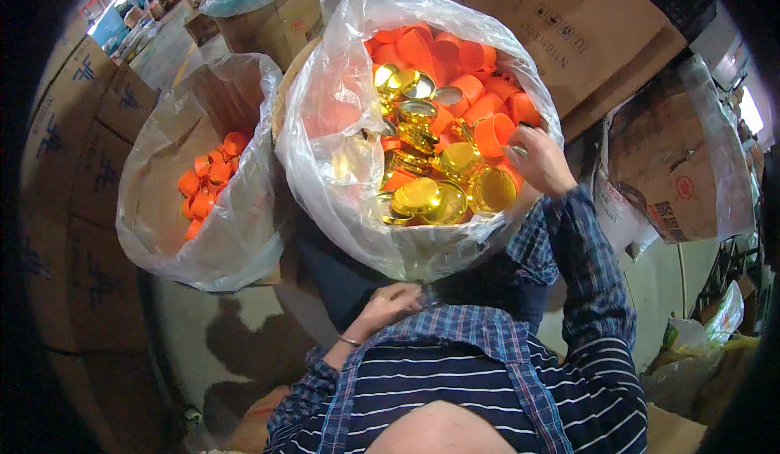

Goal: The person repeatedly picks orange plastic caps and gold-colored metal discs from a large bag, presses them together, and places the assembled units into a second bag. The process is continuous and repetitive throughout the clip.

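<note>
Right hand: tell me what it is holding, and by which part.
The right hand reaches into the big bag, fingers at an orange cap's rim. Whether it actually grips it cannot be told.

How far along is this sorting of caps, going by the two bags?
Done: a small heap of orange caps lies in the left bag. In hand: the right hand reaches into the big bag and seems to grip an orange cap; the left hand rests near the lap. Left: the big bag holds many mixed orange and gold caps, so most seems undone.
</note>
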